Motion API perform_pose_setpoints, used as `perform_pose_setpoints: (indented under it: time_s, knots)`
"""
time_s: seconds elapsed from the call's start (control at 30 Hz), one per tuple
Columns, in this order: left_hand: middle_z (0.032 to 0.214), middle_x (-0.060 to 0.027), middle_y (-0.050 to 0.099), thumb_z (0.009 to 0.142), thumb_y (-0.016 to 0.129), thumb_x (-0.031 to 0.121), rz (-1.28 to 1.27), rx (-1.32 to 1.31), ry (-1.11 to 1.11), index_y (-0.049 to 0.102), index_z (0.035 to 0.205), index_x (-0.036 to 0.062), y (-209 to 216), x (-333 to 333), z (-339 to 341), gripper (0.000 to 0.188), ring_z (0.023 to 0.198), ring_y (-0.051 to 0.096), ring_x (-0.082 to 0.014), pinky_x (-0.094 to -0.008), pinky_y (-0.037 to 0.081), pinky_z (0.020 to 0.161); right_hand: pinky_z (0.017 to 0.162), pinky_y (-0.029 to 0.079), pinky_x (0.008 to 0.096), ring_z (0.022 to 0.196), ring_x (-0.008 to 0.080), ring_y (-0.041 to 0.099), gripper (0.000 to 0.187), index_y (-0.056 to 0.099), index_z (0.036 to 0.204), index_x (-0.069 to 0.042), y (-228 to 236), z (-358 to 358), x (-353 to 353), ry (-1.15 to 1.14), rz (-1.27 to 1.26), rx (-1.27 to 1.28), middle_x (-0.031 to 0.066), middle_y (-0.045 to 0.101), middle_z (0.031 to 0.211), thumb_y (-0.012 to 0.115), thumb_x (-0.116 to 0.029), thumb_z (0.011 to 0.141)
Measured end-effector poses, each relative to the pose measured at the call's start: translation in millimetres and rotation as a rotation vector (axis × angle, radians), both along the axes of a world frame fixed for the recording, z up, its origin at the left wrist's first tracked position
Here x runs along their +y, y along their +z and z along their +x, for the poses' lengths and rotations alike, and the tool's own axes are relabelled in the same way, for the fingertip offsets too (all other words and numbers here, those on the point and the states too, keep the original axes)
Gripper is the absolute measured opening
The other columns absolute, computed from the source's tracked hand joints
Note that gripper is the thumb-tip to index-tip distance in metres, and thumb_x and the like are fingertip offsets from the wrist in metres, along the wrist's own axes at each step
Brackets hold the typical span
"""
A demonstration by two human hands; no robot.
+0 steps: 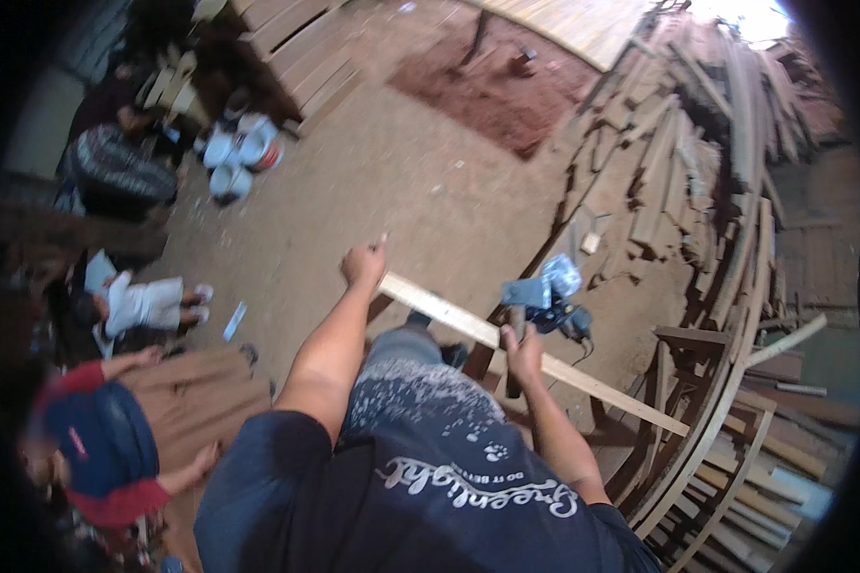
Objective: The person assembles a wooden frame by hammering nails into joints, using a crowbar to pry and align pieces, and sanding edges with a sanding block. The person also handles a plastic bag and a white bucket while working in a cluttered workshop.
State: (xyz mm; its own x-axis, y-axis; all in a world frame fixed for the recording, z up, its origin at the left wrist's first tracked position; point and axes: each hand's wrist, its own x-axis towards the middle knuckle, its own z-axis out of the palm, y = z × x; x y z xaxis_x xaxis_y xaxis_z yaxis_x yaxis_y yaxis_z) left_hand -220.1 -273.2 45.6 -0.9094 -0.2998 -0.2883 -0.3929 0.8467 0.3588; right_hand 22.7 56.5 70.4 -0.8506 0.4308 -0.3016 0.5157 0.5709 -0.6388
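Note:
A long pale wooden strip (441,308) slants across in front of me, from beside my left hand down to the right. My left hand (363,265) is closed just past its far left end; a thin tip sticks up from the fingers, too small to name. Wrapped round the wooden handle of a hammer (526,291), my right hand (523,349) is over the middle of the strip. The hammer's broad grey head points away from me, and its handle end shows below the hand.
A dark corded power tool (571,322) and a clear plastic bag (562,275) lie beyond my right hand. Stacked timber (674,181) lines the right. White buckets (229,180) stand far left. At near left, a person in red sleeves (105,449) sits beside brown boards (205,401); others are behind.

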Motion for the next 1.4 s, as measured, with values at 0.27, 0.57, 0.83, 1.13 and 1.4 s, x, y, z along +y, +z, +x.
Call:
perform_pose_setpoints:
  time_s: [0.27, 0.57, 0.83, 1.13, 1.4]
  knots:
    - [0.111, -0.016, 0.075, 0.104, 0.056, 0.048, 0.738, 0.125, 0.671, 0.075, 0.109, -0.0001, -44, -40, 38, 0.052, 0.105, 0.07, -0.027, -0.0402, 0.051, 0.094, 0.078, 0.052, 0.0435, 0.083, 0.0284, 0.068, 0.043, 0.063, 0.111, -0.001, 21, -21, -5, -0.016, -0.178, -0.111, 0.019, 0.069, 0.089, 0.065, -0.043, 0.101]
    - [0.105, -0.0161, 0.074, 0.105, 0.058, 0.04, 0.886, 0.256, 1.086, 0.073, 0.104, -0.0038, -7, 3, 45, 0.046, 0.096, 0.07, -0.0263, -0.0367, 0.054, 0.085, 0.074, 0.053, 0.036, 0.082, 0.0194, 0.064, 0.044, 0.06, 0.113, 0.003, 47, -136, -16, 0.196, -0.371, -0.154, 0.0141, 0.068, 0.089, 0.062, -0.039, 0.103]
    - [0.115, -0.0176, 0.065, 0.097, 0.072, 0.042, 0.728, 0.367, 1.058, 0.06, 0.116, -0.0038, -15, 19, 54, 0.051, 0.106, 0.063, -0.0254, -0.0371, 0.05, 0.092, 0.064, 0.052, 0.0342, 0.07, 0.0182, 0.063, 0.046, 0.056, 0.114, 0.003, 73, -261, -81, 0.379, -0.599, -0.554, 0.0119, 0.065, 0.084, 0.059, -0.042, 0.105]
    - [0.137, -0.0143, 0.053, 0.088, 0.083, 0.013, 0.956, 0.291, 1.043, 0.038, 0.143, 0.0014, 12, 62, 74, 0.072, 0.125, 0.055, -0.0242, -0.0376, 0.045, 0.106, 0.048, 0.042, 0.0289, 0.052, 0.0109, 0.051, 0.038, 0.052, 0.103, -0.004, 58, -312, -111, 0.452, -0.634, -0.602, 0.0006, 0.052, 0.068, 0.055, -0.041, 0.108]
    - [0.136, -0.0125, 0.054, 0.086, 0.07, -0.002, 0.995, 0.46, 0.987, 0.041, 0.143, 0.0032, -16, 69, 76, 0.065, 0.124, 0.056, -0.0243, -0.037, 0.044, 0.106, 0.049, 0.044, 0.0295, 0.053, 0.0117, 0.053, 0.062, 0.039, 0.15, 0.004, 54, -315, -118, 0.398, -0.681, -0.619, 0.0033, 0.055, 0.069, 0.051, -0.041, 0.109]
